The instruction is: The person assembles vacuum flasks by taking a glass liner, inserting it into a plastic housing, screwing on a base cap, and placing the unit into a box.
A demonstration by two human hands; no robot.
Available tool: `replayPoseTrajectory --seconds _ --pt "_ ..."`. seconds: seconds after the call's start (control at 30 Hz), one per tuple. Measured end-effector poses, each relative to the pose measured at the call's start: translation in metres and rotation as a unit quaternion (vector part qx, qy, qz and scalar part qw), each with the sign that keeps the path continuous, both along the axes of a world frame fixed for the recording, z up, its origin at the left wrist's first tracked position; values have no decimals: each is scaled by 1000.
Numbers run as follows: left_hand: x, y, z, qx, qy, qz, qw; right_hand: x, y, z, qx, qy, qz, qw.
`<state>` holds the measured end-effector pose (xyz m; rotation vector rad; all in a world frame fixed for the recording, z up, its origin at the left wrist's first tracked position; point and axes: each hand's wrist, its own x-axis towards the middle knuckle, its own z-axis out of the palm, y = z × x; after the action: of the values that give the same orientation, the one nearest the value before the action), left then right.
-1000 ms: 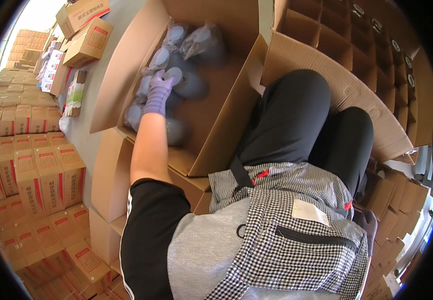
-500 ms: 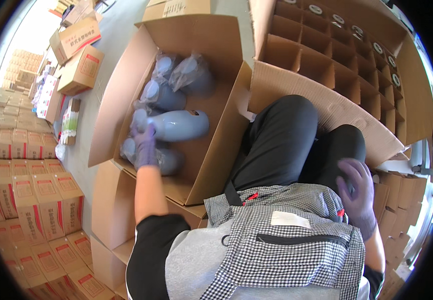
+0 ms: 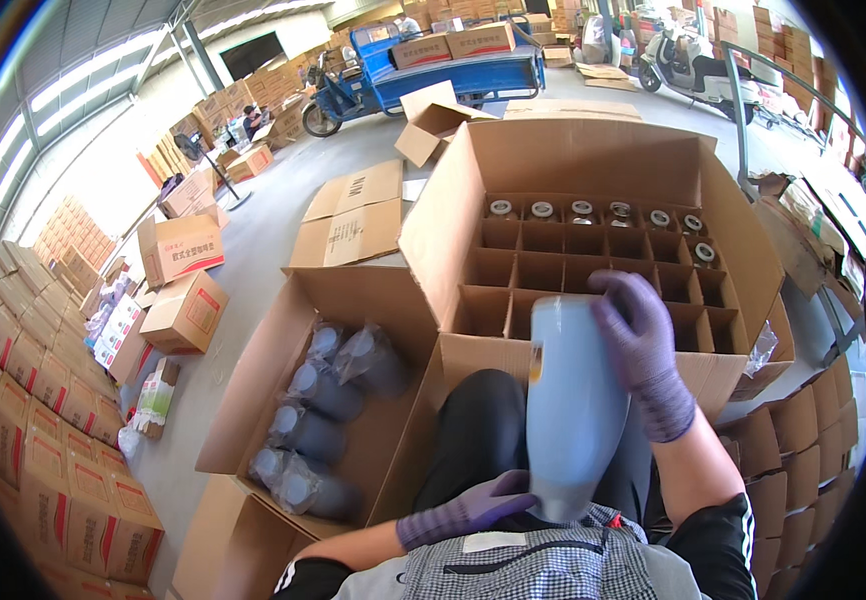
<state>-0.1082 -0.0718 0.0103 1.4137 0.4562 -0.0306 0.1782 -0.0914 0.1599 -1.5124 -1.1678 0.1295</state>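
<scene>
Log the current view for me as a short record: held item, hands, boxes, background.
Held item: light-blue bottle, narrow end toward the checked apron
Left hand: fingers at narrow end; grip unclear
Right hand: fingers at the far end's right side
Left box: several plastic-bagged blue bottles
Divided box: round-topped pieces, mostly along far side
Background: blue cargo tricycle, white scooter, stacked cartons

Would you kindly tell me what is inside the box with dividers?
Seven round-topped items show toward its far side; dividers hide their lower parts. The blue bottle and right hand hide parts of the near cells.
</scene>
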Motion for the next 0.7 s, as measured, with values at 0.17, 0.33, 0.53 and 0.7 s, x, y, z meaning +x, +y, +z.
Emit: replayPoseTrajectory --seconds 0.17,0.33,0.53,0.7 --pt "62 71 62 422 213 -220 853 0 -32 -91 -69 -45 -51 995" --pt "105 105 49 221 -236 98 941 -18 -47 -33 -36 -94 39 994" --pt "152 72 101 543 -331 -14 772 62 -28 -111 108 388 256 879" --pt "157 137 141 450 -269 -179 832 76 4 -90 -64 356 217 907"
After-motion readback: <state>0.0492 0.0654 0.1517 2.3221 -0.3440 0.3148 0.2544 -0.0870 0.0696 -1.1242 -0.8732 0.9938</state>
